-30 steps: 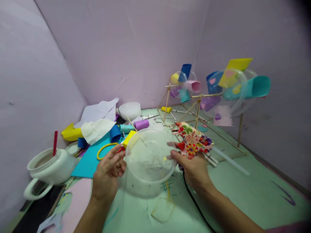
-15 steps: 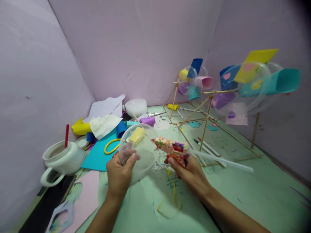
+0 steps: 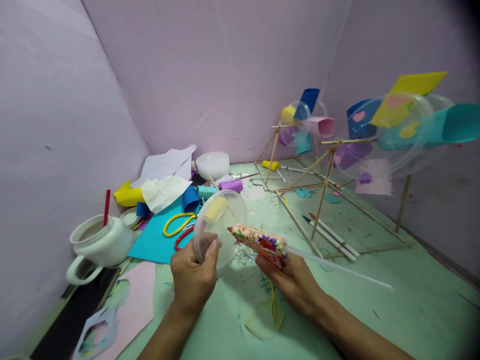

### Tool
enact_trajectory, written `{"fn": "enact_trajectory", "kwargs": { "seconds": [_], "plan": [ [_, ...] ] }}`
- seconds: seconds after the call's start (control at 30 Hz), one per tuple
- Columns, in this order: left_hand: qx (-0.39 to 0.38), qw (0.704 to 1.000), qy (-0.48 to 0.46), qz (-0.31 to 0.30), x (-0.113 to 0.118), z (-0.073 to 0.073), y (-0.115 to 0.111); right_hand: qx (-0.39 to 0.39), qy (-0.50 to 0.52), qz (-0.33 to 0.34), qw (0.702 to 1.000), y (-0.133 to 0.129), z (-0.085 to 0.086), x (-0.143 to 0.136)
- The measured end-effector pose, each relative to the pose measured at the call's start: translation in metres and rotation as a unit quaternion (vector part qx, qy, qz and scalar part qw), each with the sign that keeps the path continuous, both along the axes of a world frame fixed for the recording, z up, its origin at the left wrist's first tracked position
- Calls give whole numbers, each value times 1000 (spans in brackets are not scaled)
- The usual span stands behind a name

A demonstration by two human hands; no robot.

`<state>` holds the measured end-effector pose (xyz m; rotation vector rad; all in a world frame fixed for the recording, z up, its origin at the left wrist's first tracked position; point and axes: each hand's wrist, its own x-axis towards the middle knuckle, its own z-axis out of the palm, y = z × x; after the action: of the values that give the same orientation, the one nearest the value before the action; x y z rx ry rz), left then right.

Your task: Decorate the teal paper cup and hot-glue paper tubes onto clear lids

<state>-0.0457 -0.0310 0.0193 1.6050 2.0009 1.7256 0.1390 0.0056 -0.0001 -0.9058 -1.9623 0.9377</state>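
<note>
My left hand pinches the rim of a clear round plastic lid, tilted up above the table. A thin wooden stick and a yellow paper roll show at or through its upper part; whether they touch it I cannot tell. My right hand is wrapped round a hot glue gun with a floral-patterned cover. Its nozzle points left at the lid's face, close to it. From the gun's back sticks a long translucent glue stick. Scissors with yellow and red handles lie behind my left hand.
Two stick-frame models with paper-roll wheels stand at the right. At left are a white pot holding a red stick, blue sheet and pink paper. Pencils and scraps lie on the green table.
The lid has turned to a steeper angle and shifted slightly right. The glue gun's nozzle has moved left, nearer the lid. More of the red scissor handle shows.
</note>
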Motion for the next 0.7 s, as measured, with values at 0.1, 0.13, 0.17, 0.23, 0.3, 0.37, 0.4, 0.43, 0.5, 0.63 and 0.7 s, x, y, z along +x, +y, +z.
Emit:
{"fn": "enact_trajectory", "kwargs": {
  "seconds": [0.1,0.13,0.17,0.23,0.3,0.37,0.4,0.43,0.5,0.63,0.7],
  "plan": [
    [25,999,34,3,0,0,-1,5,-14,-2,1000,0,1,-1],
    [32,999,45,3,0,0,-1,7,-20,-3,1000,0,2,-1],
    [36,998,54,3,0,0,-1,10,-25,-5,1000,1,2,0],
    [39,997,67,-2,-1,-1,-2,6,-33,-15,999,1,2,0],
    [43,996,76,-10,-3,-2,-1,-15,-44,-25,999,1,2,0],
    [44,995,83,-20,-5,-3,-1,-37,-47,-35,998,0,1,-1],
    [45,995,85,-24,-5,-4,-1,-43,-45,-38,997,-1,0,-1],
    [47,995,88,-28,-6,-5,-1,-43,-41,-42,997,-1,-1,-2],
    [55,994,91,-36,-6,-6,0,-39,-35,-53,997,-3,-2,-3],
    [74,991,102,-48,-6,-6,0,-41,-33,-53,997,-4,0,-6],
    [76,990,110,-51,-6,-5,-1,-41,-22,-46,998,-4,2,-6]
  ]
}}
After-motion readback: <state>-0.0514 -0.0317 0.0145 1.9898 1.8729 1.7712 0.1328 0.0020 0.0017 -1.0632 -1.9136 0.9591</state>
